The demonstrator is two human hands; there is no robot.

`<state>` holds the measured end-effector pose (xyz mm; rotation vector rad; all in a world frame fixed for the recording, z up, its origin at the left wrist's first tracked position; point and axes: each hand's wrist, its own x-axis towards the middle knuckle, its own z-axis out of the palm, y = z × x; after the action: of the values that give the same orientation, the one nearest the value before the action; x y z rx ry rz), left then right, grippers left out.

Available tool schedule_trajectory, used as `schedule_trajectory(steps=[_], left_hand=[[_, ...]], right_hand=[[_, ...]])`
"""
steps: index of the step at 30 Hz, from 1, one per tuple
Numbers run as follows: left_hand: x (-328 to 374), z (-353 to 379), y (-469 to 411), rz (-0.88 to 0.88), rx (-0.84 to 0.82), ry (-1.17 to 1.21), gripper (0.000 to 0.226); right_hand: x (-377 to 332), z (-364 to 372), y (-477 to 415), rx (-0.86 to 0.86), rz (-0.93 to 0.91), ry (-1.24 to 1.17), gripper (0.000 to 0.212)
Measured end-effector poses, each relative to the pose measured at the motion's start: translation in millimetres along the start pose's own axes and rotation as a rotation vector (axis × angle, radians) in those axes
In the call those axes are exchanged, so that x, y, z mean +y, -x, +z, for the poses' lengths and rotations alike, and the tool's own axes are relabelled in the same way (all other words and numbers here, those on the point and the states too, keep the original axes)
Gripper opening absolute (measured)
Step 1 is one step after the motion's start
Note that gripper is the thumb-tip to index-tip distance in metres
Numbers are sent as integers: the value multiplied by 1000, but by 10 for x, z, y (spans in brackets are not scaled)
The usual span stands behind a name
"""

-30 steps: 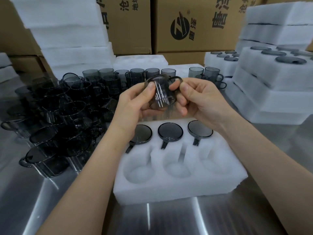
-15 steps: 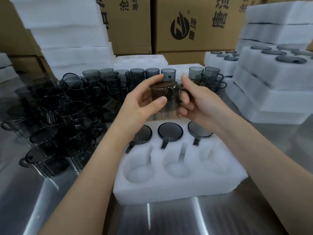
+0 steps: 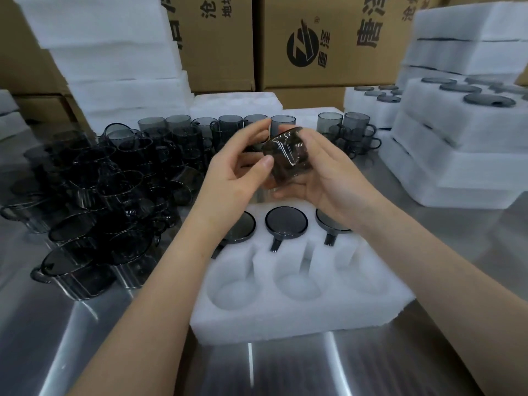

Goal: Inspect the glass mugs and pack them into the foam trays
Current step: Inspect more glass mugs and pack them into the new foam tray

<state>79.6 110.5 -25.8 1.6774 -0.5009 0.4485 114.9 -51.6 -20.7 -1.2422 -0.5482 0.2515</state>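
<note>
Head view: mug (image 3: 288, 158) now tilted, formerly upright

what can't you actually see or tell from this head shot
Head view:
1. Glass mug: handle hidden by left hand and right hand.
2. Left packed mug: partly covered by the left wrist; right packed mug: by the right hand.
3. Mug heap: count lost, dark glass overlapping.
4. Foam stack: cut off by right edge.
</note>
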Motion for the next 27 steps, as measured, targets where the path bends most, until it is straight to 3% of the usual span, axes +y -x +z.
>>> schedule_trajectory(steps=[4,9,21,24,27], left_hand=[[4,36,41,91,-28,-236,53],[4,73,47,113,56,-341,56],[-48,58,42,101,-30,-98,58],[-59,39,36,88,-55,-175,61],[-51,36,39,66,-44,-288,62]], right_hand=[[39,29,19,127,-133,199,13],[40,46,17,212,-294,501,23],[-19,14,3,261,-58,34,36],[-22,23,-9,150,102,-127,51],[-11,20,-4,100,108,-62,53]])
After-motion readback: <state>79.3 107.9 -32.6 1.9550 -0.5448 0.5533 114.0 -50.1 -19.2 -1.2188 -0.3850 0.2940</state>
